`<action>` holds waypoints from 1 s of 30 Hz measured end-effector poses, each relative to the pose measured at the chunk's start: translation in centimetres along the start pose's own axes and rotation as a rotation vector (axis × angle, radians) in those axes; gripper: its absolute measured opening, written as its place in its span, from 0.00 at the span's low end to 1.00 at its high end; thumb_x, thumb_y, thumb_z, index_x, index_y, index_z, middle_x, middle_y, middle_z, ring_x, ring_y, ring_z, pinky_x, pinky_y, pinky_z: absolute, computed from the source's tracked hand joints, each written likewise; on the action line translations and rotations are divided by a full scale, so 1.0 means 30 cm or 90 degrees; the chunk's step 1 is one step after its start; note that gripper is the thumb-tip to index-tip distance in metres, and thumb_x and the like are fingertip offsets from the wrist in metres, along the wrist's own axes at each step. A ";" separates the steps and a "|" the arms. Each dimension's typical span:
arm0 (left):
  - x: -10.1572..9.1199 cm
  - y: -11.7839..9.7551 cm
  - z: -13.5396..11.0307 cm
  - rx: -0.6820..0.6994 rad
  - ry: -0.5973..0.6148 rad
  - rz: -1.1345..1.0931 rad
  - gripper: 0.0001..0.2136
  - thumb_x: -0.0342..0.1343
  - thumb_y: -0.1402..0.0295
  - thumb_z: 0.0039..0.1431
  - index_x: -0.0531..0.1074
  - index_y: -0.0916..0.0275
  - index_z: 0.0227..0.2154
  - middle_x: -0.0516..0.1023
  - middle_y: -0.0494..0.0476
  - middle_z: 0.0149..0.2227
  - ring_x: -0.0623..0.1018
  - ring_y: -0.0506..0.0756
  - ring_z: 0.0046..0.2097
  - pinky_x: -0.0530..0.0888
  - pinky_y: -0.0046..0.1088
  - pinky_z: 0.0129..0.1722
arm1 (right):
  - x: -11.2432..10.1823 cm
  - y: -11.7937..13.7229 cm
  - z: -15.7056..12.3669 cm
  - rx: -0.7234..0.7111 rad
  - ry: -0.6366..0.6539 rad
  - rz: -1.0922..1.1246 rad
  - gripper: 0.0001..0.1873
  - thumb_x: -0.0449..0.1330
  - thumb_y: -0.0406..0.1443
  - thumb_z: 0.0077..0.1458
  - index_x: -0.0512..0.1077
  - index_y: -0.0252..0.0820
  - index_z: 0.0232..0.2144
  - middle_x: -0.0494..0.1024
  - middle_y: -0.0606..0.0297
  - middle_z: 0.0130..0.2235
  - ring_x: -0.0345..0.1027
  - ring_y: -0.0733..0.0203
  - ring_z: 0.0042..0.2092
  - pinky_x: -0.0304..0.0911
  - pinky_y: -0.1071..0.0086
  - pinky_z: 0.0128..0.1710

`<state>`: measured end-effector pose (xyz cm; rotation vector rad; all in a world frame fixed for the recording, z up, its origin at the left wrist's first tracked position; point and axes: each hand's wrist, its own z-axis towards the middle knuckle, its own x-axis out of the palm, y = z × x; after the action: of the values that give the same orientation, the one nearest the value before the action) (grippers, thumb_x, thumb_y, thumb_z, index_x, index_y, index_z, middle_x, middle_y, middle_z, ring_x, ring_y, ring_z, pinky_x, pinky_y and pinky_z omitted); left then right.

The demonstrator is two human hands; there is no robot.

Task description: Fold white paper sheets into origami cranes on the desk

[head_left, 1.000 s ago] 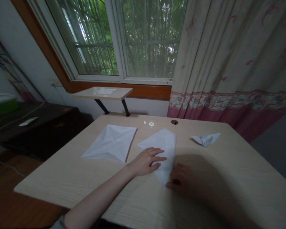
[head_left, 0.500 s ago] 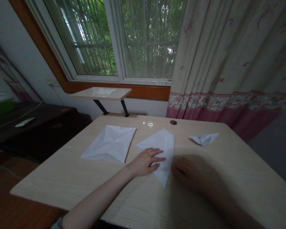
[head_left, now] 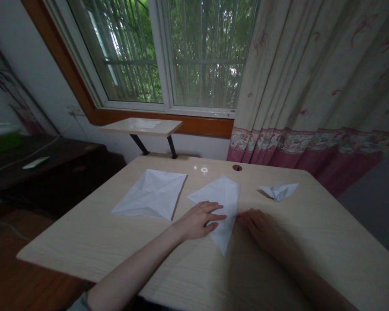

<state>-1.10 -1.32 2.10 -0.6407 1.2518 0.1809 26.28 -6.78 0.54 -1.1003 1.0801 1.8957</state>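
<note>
A white sheet of paper (head_left: pixel 227 194), folded into a kite-like shape with one point toward me, lies on the desk. My left hand (head_left: pixel 202 219) rests flat on its left part, fingers spread. At the paper's right edge, my right hand (head_left: pixel 254 222) is closed, thumb and fingertips pinched together on the border. Shadow hides part of the right fingers. Left of the kite shape lies a creased, unfolded white sheet (head_left: pixel 152 194). To the right stands a small folded paper bird (head_left: pixel 278 191) with its wings spread.
The pale wooden desk (head_left: pixel 94 242) has a round cable hole (head_left: pixel 237 167) near its back edge. A raised shelf (head_left: pixel 116 126) on black legs holds a pale sheet. Behind are a barred window and a patterned curtain (head_left: pixel 285 86). A dark cabinet (head_left: pixel 68 162) stands left.
My right hand has shifted slightly up, and its fingertips now meet the folded paper's right edge. My left hand stays in place on the paper. The view has tilted slightly.
</note>
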 end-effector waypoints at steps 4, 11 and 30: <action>0.000 0.002 -0.001 0.002 0.000 -0.004 0.19 0.54 0.68 0.66 0.71 0.50 0.59 0.66 0.57 0.66 0.67 0.62 0.66 0.63 0.49 0.65 | 0.002 -0.004 0.004 0.022 0.045 0.026 0.22 0.43 0.38 0.70 0.78 0.47 0.43 0.82 0.58 0.44 0.75 0.53 0.47 0.65 0.56 0.54; 0.001 0.005 -0.001 0.009 -0.013 -0.008 0.18 0.54 0.68 0.66 0.72 0.51 0.58 0.67 0.57 0.65 0.67 0.62 0.65 0.63 0.47 0.65 | 0.020 -0.008 0.003 0.022 0.000 -0.002 0.21 0.45 0.39 0.69 0.79 0.47 0.40 0.83 0.58 0.42 0.75 0.53 0.44 0.67 0.59 0.49; -0.008 -0.013 0.004 0.084 -0.123 -0.039 0.17 0.51 0.67 0.69 0.70 0.56 0.58 0.77 0.56 0.56 0.76 0.57 0.56 0.71 0.40 0.57 | 0.038 -0.017 0.011 -0.088 -0.214 0.090 0.14 0.49 0.37 0.68 0.72 0.46 0.50 0.80 0.58 0.45 0.73 0.53 0.48 0.68 0.56 0.51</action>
<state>-0.90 -1.52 2.47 -0.5343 1.0467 0.1057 26.14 -6.12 -0.54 -0.7539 0.8653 2.1992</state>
